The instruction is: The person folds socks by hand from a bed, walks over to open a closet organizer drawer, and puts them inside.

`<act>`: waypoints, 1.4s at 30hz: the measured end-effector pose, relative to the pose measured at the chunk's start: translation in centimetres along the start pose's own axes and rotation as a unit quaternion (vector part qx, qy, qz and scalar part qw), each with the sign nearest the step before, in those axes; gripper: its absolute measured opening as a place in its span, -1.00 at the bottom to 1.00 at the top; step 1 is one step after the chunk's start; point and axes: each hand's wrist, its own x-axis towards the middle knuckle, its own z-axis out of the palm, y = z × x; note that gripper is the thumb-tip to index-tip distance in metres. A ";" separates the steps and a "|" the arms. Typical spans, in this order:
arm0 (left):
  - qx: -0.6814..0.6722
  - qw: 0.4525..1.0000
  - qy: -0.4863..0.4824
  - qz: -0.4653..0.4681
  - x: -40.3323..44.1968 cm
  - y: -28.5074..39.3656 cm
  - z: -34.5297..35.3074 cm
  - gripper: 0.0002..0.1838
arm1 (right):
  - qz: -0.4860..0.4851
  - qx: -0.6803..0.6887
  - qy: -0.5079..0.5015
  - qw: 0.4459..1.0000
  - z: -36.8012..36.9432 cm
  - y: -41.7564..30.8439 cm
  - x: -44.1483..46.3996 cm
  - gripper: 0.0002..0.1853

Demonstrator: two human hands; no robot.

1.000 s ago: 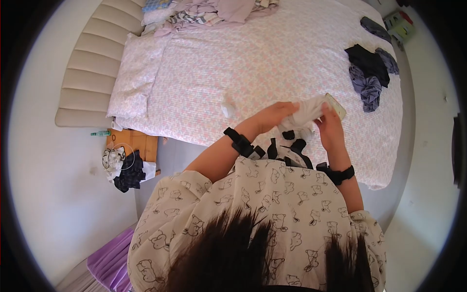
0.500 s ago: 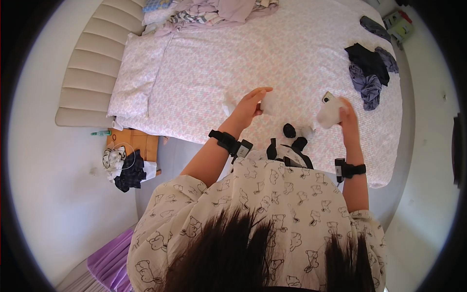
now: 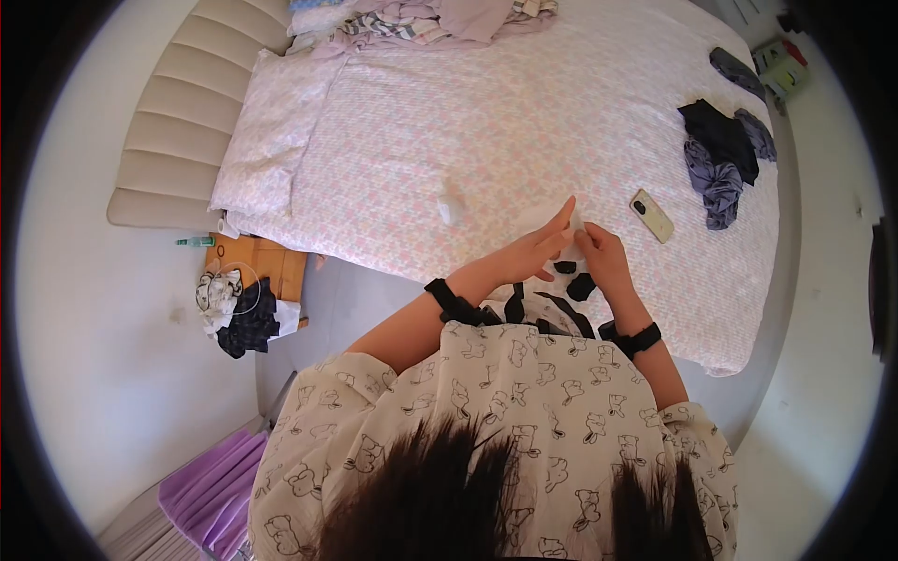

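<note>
My left hand (image 3: 538, 250) is over the near edge of the bed, its fingers stretched out against a thin white cloth (image 3: 575, 245). Beside it, my right hand (image 3: 606, 257) pinches the same cloth between thumb and fingers. Just below the hands lie small black items (image 3: 581, 287), partly hidden. A phone (image 3: 652, 216) rests on the bedspread to the right of my right hand. Further left, a small white crumpled item (image 3: 450, 208) lies on the bed.
Dark clothes (image 3: 718, 154) lie at the bed's right side, and a pink and plaid bundle (image 3: 449, 23) at the far side. A pillow (image 3: 271, 136) is by the padded headboard (image 3: 182, 117). Clothes (image 3: 248, 313) hang over a wooden nightstand (image 3: 281, 266) at left.
My hands were apart half a second ago and have come together at the white cloth. The right hand has moved left, off the phone. The view has shifted slightly.
</note>
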 end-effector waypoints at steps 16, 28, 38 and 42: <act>0.121 0.991 0.057 0.030 2.4 -5.7 -4.5 -0.58 | 0.056 0.641 -0.172 0.746 3.2 -2.6 -0.6 -0.66; -0.369 0.925 0.085 -0.040 -1.5 -10.7 -7.2 -0.69 | 0.092 0.183 0.044 0.978 11.1 0.8 1.4 -0.86; 0.076 0.966 0.243 -0.044 -1.4 -21.4 -14.3 -0.79 | 0.221 0.190 -0.212 0.933 14.3 5.8 2.3 -0.67; -0.022 0.928 0.358 -0.101 1.2 -23.2 -21.7 -0.75 | 0.036 -0.135 0.122 0.983 12.6 16.1 -0.5 -0.28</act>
